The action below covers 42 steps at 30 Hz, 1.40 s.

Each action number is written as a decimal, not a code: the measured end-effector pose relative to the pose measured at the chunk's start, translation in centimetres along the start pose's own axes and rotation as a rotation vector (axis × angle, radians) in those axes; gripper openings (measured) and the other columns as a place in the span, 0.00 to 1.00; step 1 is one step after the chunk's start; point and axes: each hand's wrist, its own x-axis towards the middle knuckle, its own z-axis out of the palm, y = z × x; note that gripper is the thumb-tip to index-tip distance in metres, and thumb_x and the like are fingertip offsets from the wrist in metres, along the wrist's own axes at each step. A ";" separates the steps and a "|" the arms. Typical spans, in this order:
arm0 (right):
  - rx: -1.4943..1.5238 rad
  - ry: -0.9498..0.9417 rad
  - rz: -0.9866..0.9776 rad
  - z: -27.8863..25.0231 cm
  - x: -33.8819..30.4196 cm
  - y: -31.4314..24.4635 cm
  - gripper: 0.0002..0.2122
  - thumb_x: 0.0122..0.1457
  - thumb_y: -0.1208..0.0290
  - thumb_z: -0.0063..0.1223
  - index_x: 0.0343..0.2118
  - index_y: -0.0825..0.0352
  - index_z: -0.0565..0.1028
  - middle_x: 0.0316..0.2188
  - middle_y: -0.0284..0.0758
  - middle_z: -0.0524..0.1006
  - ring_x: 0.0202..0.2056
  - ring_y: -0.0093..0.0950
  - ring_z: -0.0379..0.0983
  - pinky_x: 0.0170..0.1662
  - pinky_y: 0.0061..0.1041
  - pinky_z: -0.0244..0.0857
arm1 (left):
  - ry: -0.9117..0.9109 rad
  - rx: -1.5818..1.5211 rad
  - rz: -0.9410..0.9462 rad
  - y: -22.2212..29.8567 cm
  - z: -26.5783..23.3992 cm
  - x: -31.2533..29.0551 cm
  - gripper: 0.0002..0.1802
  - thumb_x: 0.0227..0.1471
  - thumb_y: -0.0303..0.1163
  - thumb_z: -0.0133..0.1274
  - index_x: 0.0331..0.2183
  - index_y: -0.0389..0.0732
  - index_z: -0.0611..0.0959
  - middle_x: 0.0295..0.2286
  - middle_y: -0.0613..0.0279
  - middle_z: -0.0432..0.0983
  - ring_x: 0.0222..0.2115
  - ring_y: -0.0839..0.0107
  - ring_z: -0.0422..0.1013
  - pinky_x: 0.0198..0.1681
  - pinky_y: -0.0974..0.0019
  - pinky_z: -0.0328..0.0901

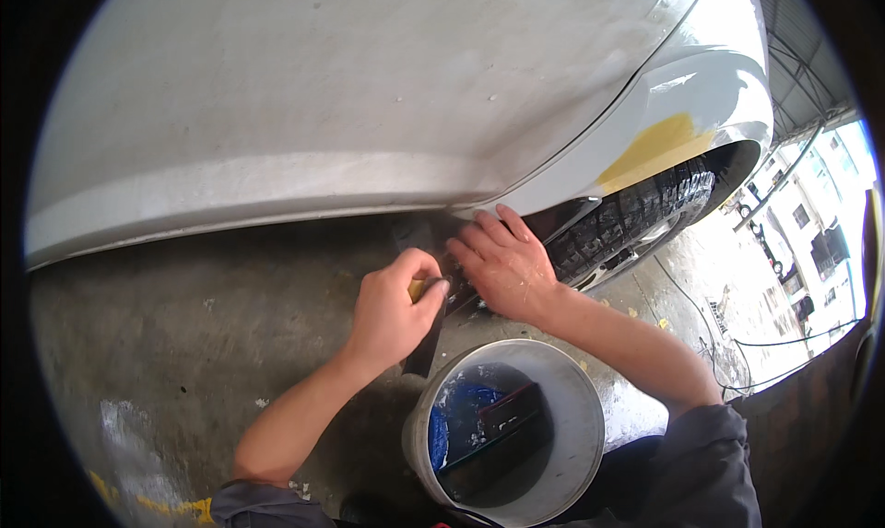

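My left hand is closed in a pinch below the car's lower edge. It grips a dark flat strip that hangs down toward the bucket, and a bit of yellow shows between the fingers. Just right of it, my right hand lies with fingers spread, the tips at the bottom edge of the white car body where the door meets the fender. What those fingertips press on is partly hidden. A patch of yellow filler marks the fender above the wheel.
A white bucket stands below my hands, with dark water, a blue cloth and a dark flat block in it. The tyre is close on the right. A cable runs over the concrete floor.
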 end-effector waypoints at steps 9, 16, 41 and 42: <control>0.652 0.039 0.382 -4.2 -2.9 -6.5 0.32 0.55 0.68 0.66 0.62 0.69 0.66 0.52 0.50 0.77 0.49 0.50 0.78 0.49 0.42 0.75 | 0.197 -0.340 -0.234 -3.6 6.4 -0.9 0.12 0.61 0.32 0.59 0.41 0.35 0.77 0.34 0.54 0.79 0.34 0.64 0.76 0.36 0.59 0.70; 0.391 -0.138 0.448 -4.0 -3.5 -4.5 0.35 0.56 0.62 0.65 0.67 0.59 0.65 0.41 0.42 0.77 0.31 0.45 0.81 0.33 0.41 0.77 | -0.070 -1.081 -0.638 -2.4 6.6 0.4 0.10 0.67 0.34 0.53 0.46 0.41 0.79 0.33 0.66 0.77 0.30 0.78 0.74 0.29 0.73 0.67; -0.331 -0.610 0.408 -3.9 3.9 -1.2 0.33 0.59 0.61 0.56 0.68 0.64 0.64 0.35 0.48 0.82 0.32 0.41 0.84 0.32 0.43 0.78 | 0.138 -1.259 -0.594 -4.7 10.8 6.9 0.09 0.64 0.32 0.59 0.35 0.36 0.81 0.23 0.66 0.74 0.22 0.76 0.71 0.29 0.66 0.76; -0.321 -0.634 0.426 -3.5 4.0 -1.4 0.32 0.60 0.64 0.54 0.69 0.65 0.64 0.36 0.47 0.82 0.32 0.40 0.84 0.32 0.42 0.79 | 0.144 -1.241 -0.595 -5.5 10.8 6.8 0.09 0.64 0.32 0.58 0.35 0.36 0.81 0.23 0.66 0.74 0.22 0.76 0.71 0.29 0.66 0.76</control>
